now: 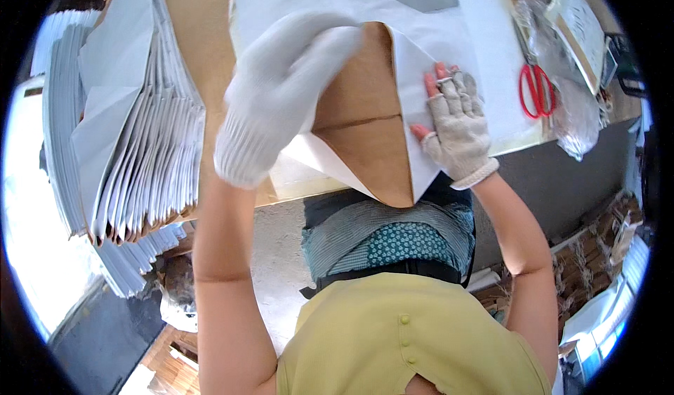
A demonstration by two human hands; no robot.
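Observation:
A large paper sheet (pixel 365 125), brown on one face and white on the other, lies partly folded on the table (pixel 207 51), with white flaps turned over the brown middle. My left hand (pixel 281 93), in a white knit glove, presses on the left flap near its top fold. My right hand (pixel 456 125), in a fingerless knit glove, lies flat on the right white flap, fingers spread. The sheet's pointed lower corner hangs over the table's near edge.
A tall stack of folded white and brown paper pieces (pixel 130 128) stands on the left of the table. Red-handled scissors (pixel 537 90) lie at the right, beside clear plastic bags (pixel 572 111). Bundles of brown items (pixel 597 248) sit low right on the floor.

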